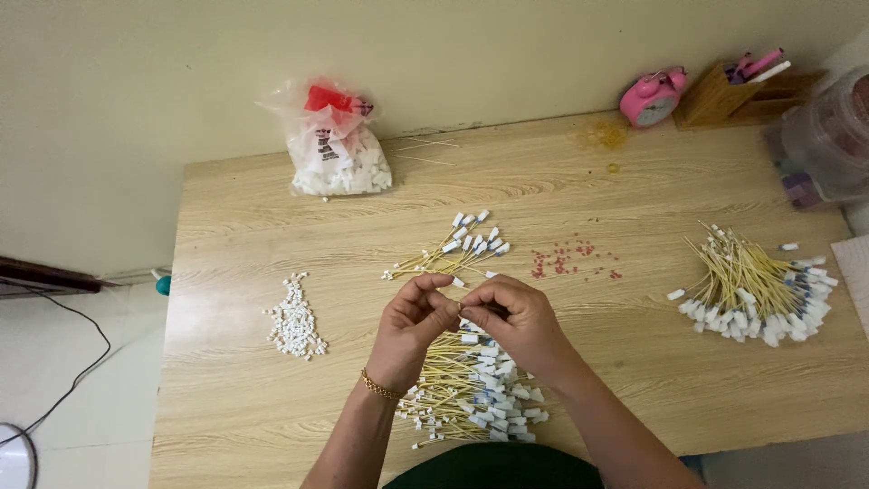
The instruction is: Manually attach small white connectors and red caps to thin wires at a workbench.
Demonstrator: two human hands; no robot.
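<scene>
Both hands raised together above the middle of the wooden desk, fingertips meeting. Left hand curled narrow, thumb and forefinger pinched; a gold bracelet on its wrist. Right hand likewise pinched, fingertips touching those of the left. Between the two sets of fingertips, one small white piece with a thin yellow wire; too small to tell which hand bears the grip, or how it is held.

Directly beneath the hands, at the near edge: a pile of yellow wires with white connectors, partly hidden by the wrists. Just beyond the fingertips, toward the wall: a smaller bundle of the same wires, fanned out, white ends pointing up and right. Right of that bundle: a scatter of tiny red pieces. Well apart to the right: a large bundle of yellow wires, white and bluish ends spread toward the desk's edge. Left of the hands, well apart: a heap of small white plastic pieces.

At the back left, against the wall: a clear plastic bag of white parts, with something red at the top. At the back right: a pink alarm clock, beside it a wooden pen holder with pink pens, and a clear plastic container at the far right edge.
</scene>
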